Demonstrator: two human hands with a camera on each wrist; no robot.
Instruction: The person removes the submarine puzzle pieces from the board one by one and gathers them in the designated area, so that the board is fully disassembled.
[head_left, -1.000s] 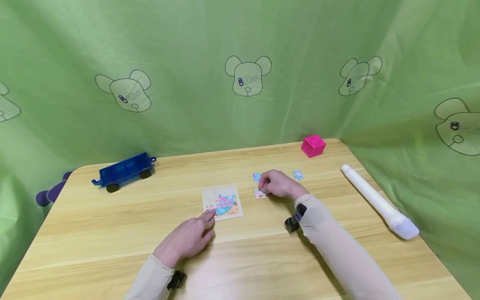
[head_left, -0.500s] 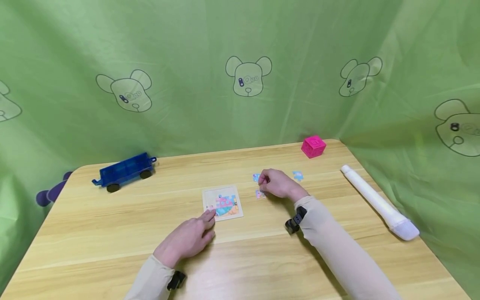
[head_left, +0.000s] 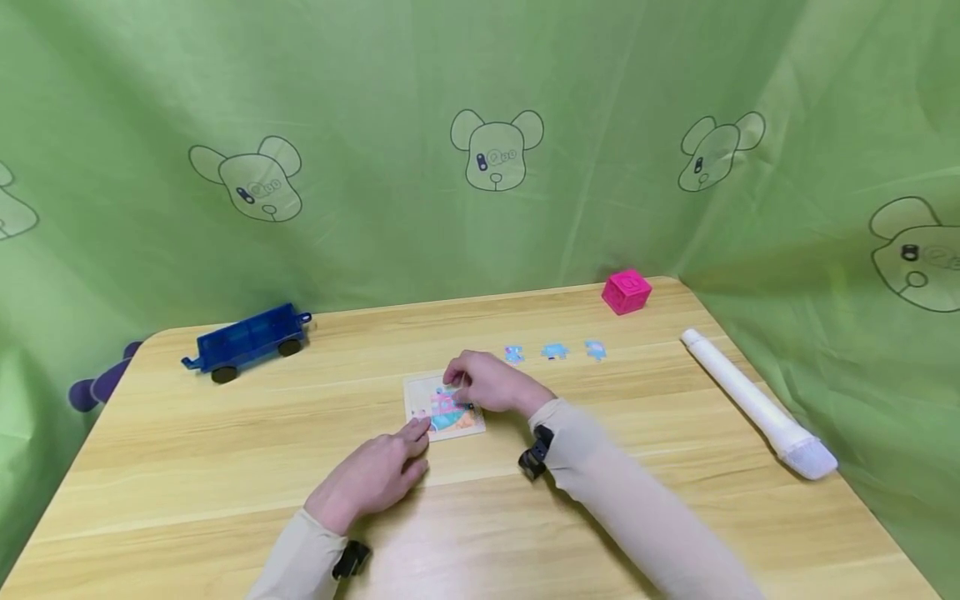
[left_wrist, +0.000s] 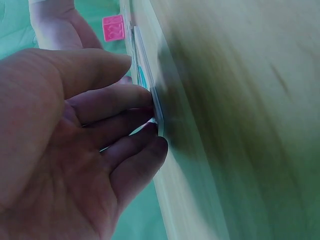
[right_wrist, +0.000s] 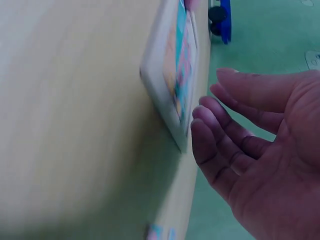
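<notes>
A small square puzzle board [head_left: 412, 392] in a pale frame lies mid-table, partly filled with pink, teal and orange pieces. My left hand [head_left: 375, 475] rests at its lower left corner, fingertips pressing the frame; in the left wrist view the thumb [left_wrist: 100, 70] stands apart from the frame edge. Over the board's upper right part my right hand [head_left: 491, 382] pinches a puzzle piece, mostly hidden by the fingers. Behind it, a row of loose pieces lies on the table: a left piece [head_left: 513, 354], a middle piece [head_left: 555, 351] and a right piece [head_left: 596, 350].
A blue toy wagon [head_left: 251, 342] stands at the back left. At the back right sits a pink cube [head_left: 627, 292]. A white toy microphone [head_left: 757, 404] lies along the right side. Green curtain [head_left: 375, 208] surrounds the table [head_left: 225, 467].
My right hand has lifted the nearest loose piece and moved left with it, over the board. The middle loose piece now shows. My left hand has stayed at the frame's corner.
</notes>
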